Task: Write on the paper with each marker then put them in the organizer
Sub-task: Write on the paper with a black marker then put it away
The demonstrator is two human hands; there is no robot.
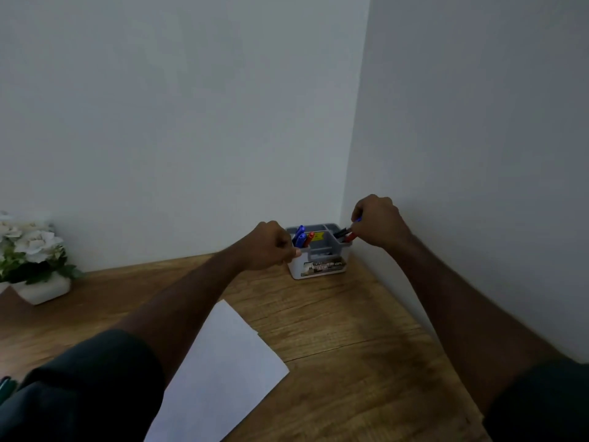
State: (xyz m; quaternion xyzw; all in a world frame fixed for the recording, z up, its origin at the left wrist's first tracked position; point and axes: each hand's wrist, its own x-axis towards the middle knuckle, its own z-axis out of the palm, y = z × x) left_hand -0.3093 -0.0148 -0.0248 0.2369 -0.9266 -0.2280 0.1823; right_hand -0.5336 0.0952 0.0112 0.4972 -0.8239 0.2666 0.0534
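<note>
Both hands reach to the organizer (318, 256) in the worktop (350, 330) corner: left hand (271, 247) fisted against its left wall, right hand (377, 223) gripping markers (347, 234) over its right compartment. Paper (223, 362) lies nearer.

There is one view only, from a wide-angle camera on the person's head, looking forward and a little down along both outstretched forearms toward the far right corner of the wooden tabletop (334, 317), where two white walls meet. It sits close over the near edge, so the dark sleeves fill the bottom corners while the walls take up the upper half. The organizer (318, 250) in that far corner looks small, and the flower pot (35, 272) marks the left edge.
</note>
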